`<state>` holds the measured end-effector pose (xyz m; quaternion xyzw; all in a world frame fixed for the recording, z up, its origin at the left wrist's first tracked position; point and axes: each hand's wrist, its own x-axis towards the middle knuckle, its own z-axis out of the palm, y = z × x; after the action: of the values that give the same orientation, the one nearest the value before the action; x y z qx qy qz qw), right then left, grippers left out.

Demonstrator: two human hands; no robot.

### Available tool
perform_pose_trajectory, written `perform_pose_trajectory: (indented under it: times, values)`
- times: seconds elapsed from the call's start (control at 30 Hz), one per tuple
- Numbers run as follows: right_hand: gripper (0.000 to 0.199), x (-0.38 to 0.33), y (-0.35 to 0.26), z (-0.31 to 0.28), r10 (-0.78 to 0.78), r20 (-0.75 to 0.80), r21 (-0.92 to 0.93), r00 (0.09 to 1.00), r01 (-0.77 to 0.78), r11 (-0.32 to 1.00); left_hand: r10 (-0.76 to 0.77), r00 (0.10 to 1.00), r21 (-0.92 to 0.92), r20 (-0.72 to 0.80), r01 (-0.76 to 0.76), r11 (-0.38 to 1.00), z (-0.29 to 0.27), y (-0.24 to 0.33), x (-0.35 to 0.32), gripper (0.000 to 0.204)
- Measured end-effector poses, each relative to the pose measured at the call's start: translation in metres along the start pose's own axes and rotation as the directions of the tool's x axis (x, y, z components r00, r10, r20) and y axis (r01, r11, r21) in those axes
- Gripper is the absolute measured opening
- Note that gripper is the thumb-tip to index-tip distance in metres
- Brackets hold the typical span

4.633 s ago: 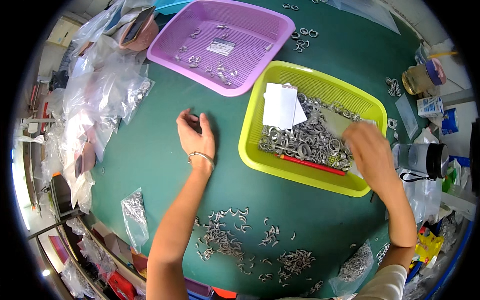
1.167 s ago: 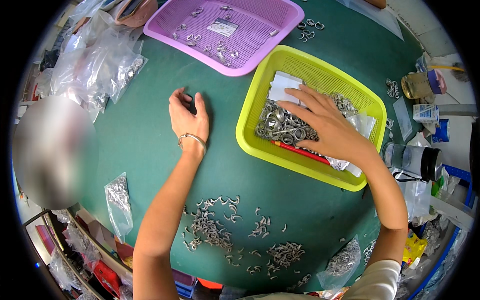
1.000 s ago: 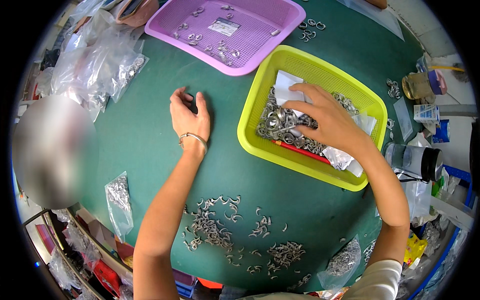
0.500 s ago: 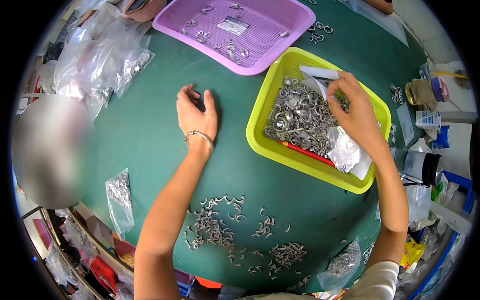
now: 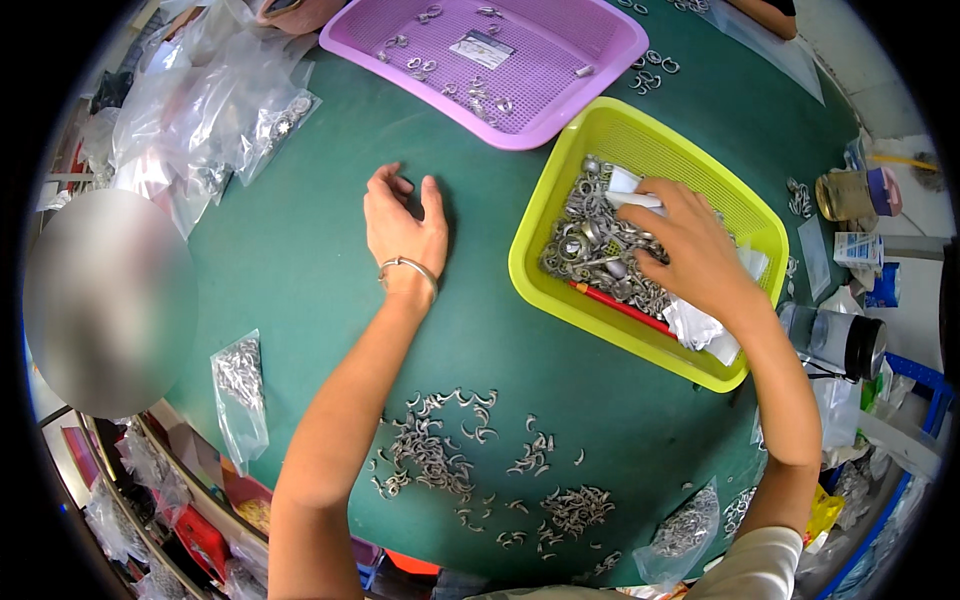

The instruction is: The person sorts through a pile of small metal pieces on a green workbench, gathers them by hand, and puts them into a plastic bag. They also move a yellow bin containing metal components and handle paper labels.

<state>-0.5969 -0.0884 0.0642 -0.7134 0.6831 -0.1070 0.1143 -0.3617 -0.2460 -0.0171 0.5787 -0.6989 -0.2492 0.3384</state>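
Observation:
My left hand point(image 5: 405, 230), a metal bangle at its wrist, rests on the green table. Its fingers are loosely curled, the thumb stands apart, and nothing is in it. My right hand point(image 5: 695, 250) reaches into a yellow-green plastic basket point(image 5: 540, 270), fingers spread over a heap of silver-coloured rings point(image 5: 592, 235). A white paper slip point(image 5: 632, 192) lies beside its fingertips. The fingertips partly hide what they touch. Also in the basket are a red pen-like stick point(image 5: 620, 305) and a crumpled clear plastic bag point(image 5: 692, 325) below the hand.
A purple basket point(image 5: 545, 130) with a few rings stands at the far side. Small curved metal pieces point(image 5: 430, 445) lie loose in piles nearer me. Filled plastic bags point(image 5: 240, 375) lie at left and right. A lidded bottle point(image 5: 840, 335) stands at the right edge.
My right hand has let go of the raised white paper and lowered onto the rings, its fingers spreading. My left hand stays in place on the table. The whole view has shifted slightly.

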Motion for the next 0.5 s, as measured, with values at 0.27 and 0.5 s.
perform_pose_trajectory:
  times: [0.27, 0.5]
  values:
    - [0.027, -0.018, 0.004, -0.028, 0.260, -0.057, 0.249, 0.964, -0.238, 0.939, -0.005, 1.000, -0.002, 0.009, 0.005, 1.000, -0.001, 0.001, 0.000, 0.039]
    - [0.026, -0.043, 0.008, -0.033, 0.179, -0.130, 0.215, 0.975, -0.149, 0.965, 0.014, 1.000, 0.002, 0.001, -0.014, 1.000, -0.001, 0.001, -0.001, 0.039]
